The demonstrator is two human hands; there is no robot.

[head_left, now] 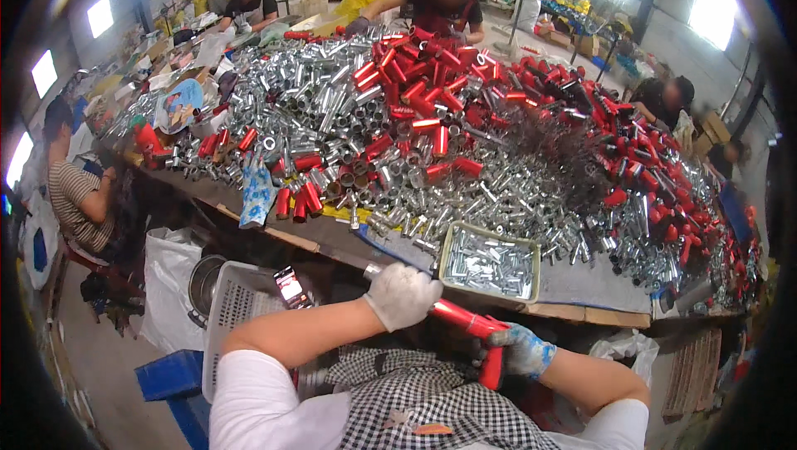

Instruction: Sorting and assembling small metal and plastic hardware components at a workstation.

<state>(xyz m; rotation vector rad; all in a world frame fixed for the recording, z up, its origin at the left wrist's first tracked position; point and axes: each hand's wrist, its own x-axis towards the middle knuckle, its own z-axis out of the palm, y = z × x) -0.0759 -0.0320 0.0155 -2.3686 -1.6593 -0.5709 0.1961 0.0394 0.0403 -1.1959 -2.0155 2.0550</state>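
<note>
My left hand (403,296), in a white knit glove, is closed in front of my body. A short silver metal piece (374,271) pokes out of its far side. My right hand (525,350), gloved in white and blue, wraps round a red pistol-shaped tool (465,317) with a tube-like body and a downward grip. The tube's left end reaches my left glove; the fingers hide whether it joins the silver piece. Just beyond the hands, a pale green tray (535,284) holds small silver pins (490,263) at the table edge.
A large heap of silver metal tubes (307,93) and red tubes (423,85) covers the table. A patterned glove (256,193) lies left. Below it are a white plastic basket (241,292), a phone (292,288) and a blue bin (170,374). Several people sit around the heap.
</note>
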